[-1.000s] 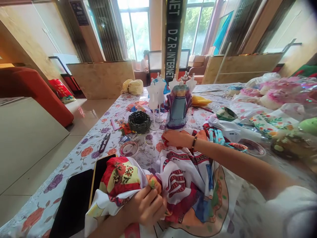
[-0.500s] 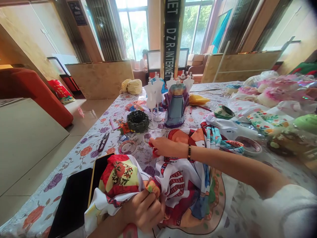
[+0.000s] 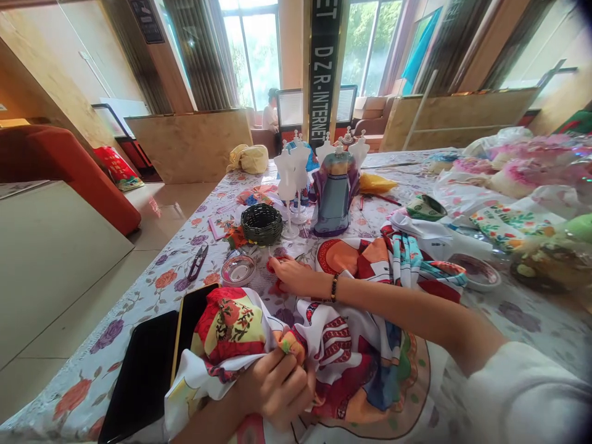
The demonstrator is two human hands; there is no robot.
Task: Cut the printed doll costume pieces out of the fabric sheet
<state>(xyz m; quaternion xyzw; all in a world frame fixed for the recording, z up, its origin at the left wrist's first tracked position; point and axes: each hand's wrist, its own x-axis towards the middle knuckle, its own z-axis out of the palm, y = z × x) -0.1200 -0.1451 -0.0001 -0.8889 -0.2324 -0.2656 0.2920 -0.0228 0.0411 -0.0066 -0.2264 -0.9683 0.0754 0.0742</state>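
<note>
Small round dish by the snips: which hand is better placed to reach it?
Right, probably. The right hand lies flat just beside the small round dish; the left hand is near the body, its grip bunching the printed cloth.

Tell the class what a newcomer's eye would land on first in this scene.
First, the bright printed cloth spread across the near end of the floral table, with the left hand pinching a fold of it and the right hand pressing its far edge. Behind stands a small mannequin in a blue-purple dress, beside a dark woven basket.

White short sleeve (image 3: 522, 394), dark beaded bracelet (image 3: 333, 287) on right wrist
</note>
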